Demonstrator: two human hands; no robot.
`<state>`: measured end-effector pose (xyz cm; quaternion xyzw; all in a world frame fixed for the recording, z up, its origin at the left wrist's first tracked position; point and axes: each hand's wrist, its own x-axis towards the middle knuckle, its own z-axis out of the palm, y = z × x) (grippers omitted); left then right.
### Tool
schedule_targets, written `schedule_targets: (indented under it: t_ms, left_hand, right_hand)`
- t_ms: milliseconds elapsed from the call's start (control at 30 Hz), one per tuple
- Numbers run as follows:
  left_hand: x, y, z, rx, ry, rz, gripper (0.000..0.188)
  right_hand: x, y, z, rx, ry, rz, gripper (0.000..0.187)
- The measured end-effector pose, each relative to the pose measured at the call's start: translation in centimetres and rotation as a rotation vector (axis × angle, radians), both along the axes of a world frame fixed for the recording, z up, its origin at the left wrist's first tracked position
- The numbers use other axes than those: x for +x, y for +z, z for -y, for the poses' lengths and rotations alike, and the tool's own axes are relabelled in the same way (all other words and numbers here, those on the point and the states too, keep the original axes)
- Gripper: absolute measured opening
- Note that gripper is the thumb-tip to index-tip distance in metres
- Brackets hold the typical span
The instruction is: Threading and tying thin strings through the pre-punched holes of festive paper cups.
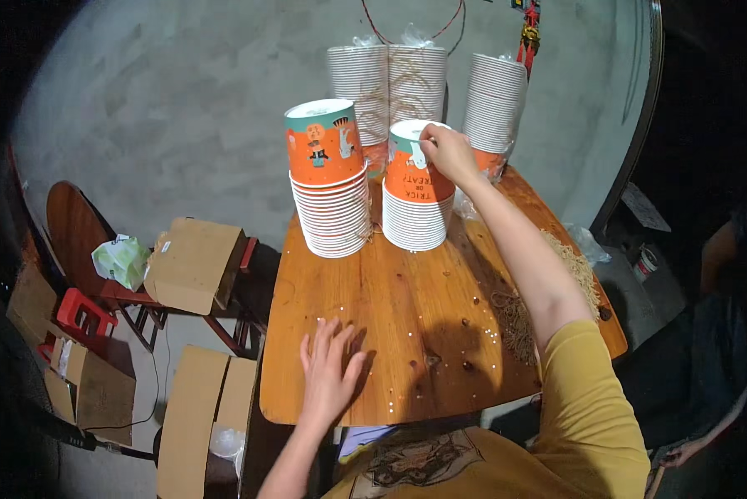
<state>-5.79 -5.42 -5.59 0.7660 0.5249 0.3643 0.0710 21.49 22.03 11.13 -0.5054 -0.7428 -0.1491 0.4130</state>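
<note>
Two stacks of upside-down paper buckets stand on the wooden table in front of me. The left stack (330,216) has an orange and teal printed bucket (323,154) on top. Atop the right stack (416,223) sits a matching bucket (406,179). My right hand (448,154) reaches forward to that bucket, its fingers bent and closed at the upper edge. Below the hand, white stacked rims show. My left hand (332,378) is near the front left of the table, fingers spread, holding nothing.
Taller wrapped bucket stacks (388,91) and another (495,104) stand behind. Tan string bundles (515,324) lie at the right of the table (365,333), with small white bits scattered about. Cardboard boxes (194,262) and a red stool (85,316) are at left. A person's hand (682,453) shows lower right.
</note>
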Motion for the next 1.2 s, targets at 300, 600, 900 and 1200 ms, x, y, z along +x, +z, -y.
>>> schedule_targets:
  t_ms: [300,600,900,1200]
  left_hand:
    - [1.0,-3.8,0.8,0.049,0.059,0.097,0.043]
    - [0.8,-4.4,1.1,0.035,0.078,0.042,0.042]
    - [0.6,-4.1,0.9,0.009,0.090,0.054,0.039]
    - [0.7,-3.6,1.1,-0.029,0.074,0.040,0.037]
  right_hand:
    - [-0.5,0.4,0.1,0.008,-0.035,-0.062,0.015]
    - [-0.4,1.5,-0.5,0.002,0.045,-0.093,0.016]
    - [-0.3,3.7,-0.8,0.082,0.131,-0.124,0.019]
    - [0.5,5.8,-0.7,0.181,0.147,-0.007,0.019]
